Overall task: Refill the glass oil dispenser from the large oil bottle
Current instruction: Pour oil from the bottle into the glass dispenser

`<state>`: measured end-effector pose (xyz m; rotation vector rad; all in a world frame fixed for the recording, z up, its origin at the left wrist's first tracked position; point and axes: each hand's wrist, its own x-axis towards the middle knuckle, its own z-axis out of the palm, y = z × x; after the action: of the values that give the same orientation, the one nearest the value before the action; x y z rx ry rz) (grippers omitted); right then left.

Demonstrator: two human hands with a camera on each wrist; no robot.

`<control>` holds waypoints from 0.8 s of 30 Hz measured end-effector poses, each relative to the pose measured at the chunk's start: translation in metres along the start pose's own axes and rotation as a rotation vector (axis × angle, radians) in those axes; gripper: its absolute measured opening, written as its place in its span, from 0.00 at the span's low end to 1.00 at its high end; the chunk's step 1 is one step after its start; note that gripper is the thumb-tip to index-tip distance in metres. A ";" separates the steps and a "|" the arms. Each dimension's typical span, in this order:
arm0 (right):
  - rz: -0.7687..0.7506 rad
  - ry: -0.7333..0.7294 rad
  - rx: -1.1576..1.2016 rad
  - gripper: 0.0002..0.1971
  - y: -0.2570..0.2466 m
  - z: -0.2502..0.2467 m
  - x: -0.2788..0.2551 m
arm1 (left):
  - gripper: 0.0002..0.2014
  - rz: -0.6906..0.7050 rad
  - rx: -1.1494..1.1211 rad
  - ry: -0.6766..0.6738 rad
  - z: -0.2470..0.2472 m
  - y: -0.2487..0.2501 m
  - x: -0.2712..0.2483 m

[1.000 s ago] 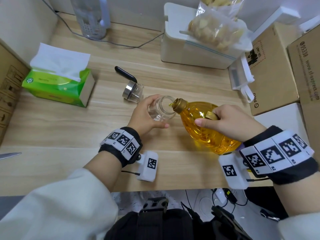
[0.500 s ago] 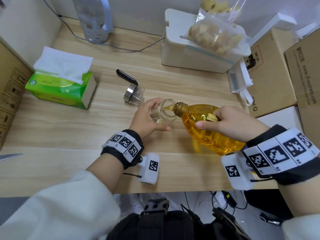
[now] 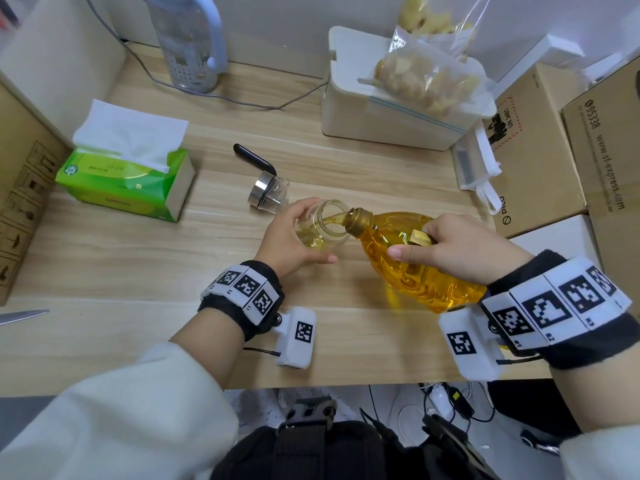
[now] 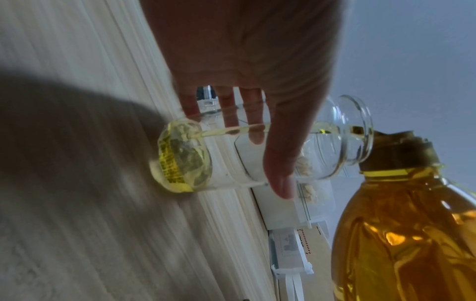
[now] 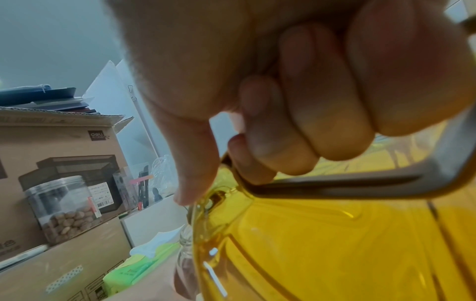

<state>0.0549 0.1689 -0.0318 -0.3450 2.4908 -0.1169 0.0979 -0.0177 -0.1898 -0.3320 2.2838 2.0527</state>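
Note:
The clear glass oil dispenser (image 3: 323, 225) stands on the wooden table (image 3: 138, 258), lid off, with my left hand (image 3: 291, 240) wrapped round its body. A thin stream of oil runs into it and a shallow yellow layer lies at its bottom (image 4: 180, 160). My right hand (image 3: 457, 247) grips the handle (image 5: 335, 189) of the large oil bottle (image 3: 415, 268), which is tilted with its gold neck (image 3: 358, 221) at the dispenser's rim (image 4: 358, 130). The dispenser's metal lid with black handle (image 3: 265, 187) lies on the table behind it.
A green tissue box (image 3: 124, 174) sits at the left, a white box (image 3: 388, 123) with a bag of food at the back, and a water jug (image 3: 188, 39) by the wall. Cardboard boxes (image 3: 540, 150) crowd the right edge. A knife tip (image 3: 20, 317) pokes in at the far left.
The bottle has tipped further toward the dispenser and oil now flows in; a yellow layer has gathered at the dispenser's bottom. Both hands keep their holds.

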 end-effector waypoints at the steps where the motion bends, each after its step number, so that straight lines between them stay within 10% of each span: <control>1: -0.002 -0.001 -0.001 0.27 -0.001 0.000 0.000 | 0.41 0.001 0.000 0.000 0.000 0.000 0.000; 24: -0.007 -0.015 -0.004 0.28 -0.008 0.000 0.002 | 0.43 -0.039 -0.005 0.007 -0.007 -0.007 0.002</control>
<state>0.0547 0.1607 -0.0316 -0.3552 2.4756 -0.1123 0.0980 -0.0252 -0.1960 -0.3817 2.2576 2.0430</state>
